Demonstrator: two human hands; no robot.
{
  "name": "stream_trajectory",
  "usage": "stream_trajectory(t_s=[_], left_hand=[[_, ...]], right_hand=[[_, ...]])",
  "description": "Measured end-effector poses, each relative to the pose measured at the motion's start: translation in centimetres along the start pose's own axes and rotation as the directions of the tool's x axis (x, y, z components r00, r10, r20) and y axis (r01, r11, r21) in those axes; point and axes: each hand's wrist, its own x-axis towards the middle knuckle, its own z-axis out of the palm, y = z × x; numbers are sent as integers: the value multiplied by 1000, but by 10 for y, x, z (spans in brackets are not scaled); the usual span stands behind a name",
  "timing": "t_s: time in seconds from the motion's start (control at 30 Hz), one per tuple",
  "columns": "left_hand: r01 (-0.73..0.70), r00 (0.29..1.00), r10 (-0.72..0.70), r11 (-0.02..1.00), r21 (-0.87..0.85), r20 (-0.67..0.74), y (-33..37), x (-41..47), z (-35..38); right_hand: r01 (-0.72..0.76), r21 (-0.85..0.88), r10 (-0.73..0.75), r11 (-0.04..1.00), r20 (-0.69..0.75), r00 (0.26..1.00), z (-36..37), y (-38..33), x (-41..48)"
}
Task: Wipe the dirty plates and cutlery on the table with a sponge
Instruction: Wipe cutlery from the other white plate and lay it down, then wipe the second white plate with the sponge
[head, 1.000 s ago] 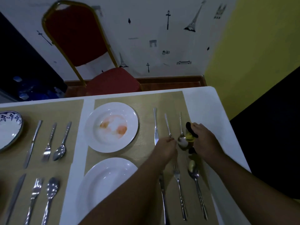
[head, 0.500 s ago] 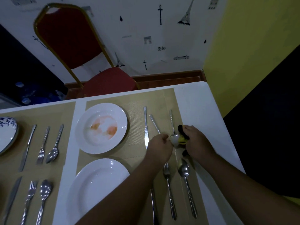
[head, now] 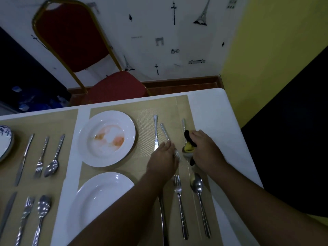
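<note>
Centre right, the right hand (head: 206,153) clenches the soft yellow-black sponge (head: 188,147) on a slick, stiff steel spoon (head: 183,124), best pinned at its handle, while the left hand (head: 162,161) grips the neighbouring fork (head: 165,133).

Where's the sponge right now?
In the head view, the sponge is in the right hand, on the far spoon, right of the stained plate.

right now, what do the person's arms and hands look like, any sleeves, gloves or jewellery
Both arms are bare from the bottom edge of the picture up to the hands: no sleeve or cuff shows on the left arm or the right arm. The left hand and right hand wear no gloves. No watch, bracelet or ring shows, though the light is dim.
</note>
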Motion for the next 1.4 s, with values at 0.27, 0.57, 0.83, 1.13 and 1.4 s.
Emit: stream_trajectory(t_s=[0.27, 0.57, 0.83, 1.13, 1.4], left_hand=[[-38, 999, 38, 999, 17, 11, -6, 4, -5], [-37, 996, 27, 992, -118, -87, -19, -10, -39], [404, 824, -530, 797, -449, -200, -131, -78, -114], [484, 609, -761, 134, -865, 223, -211, -93, -130], [393, 657, -581, -281, -876, 481, -224, -83, -139]], right_hand=[[4, -70, 1, 998, 77, 997, 0, -8, -6], [58, -201, -41, 978, 88, 995, 3, -37, -8], [210, -178, -197, 961, 92, 976, 34, -111, 18], [250, -113, -233, 962, 143, 962, 110, -207, 26], [82, -118, -53, 990, 229, 972, 132, -223, 20]])
